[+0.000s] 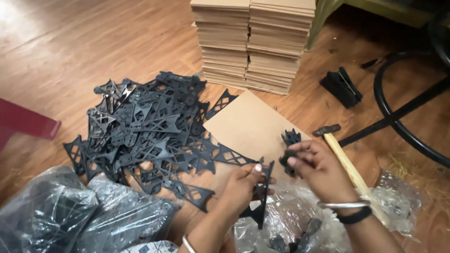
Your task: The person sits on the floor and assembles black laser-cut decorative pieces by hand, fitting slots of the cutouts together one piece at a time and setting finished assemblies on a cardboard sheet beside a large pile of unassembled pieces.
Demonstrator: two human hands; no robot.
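My left hand [241, 185] grips a black plastic lattice bracket [262, 194] held upright near the bottom centre. My right hand [318, 168] pinches a smaller black plastic piece [289, 149] just to the right of that bracket, the two parts close together. Both hands hover over a sheet of brown cardboard [248, 124] lying on the wooden floor. A big loose pile of the same black lattice brackets [150, 131] spreads out to the left of the cardboard.
Two stacks of cardboard sheets [253, 42] stand at the back. A wooden-handled hammer [344, 159] lies right of my right hand. Clear plastic bags of black parts [70, 211] sit at lower left, another bag [290, 225] under my hands. A bundle of black pieces [341, 86] and a black chair base [403, 117] lie right.
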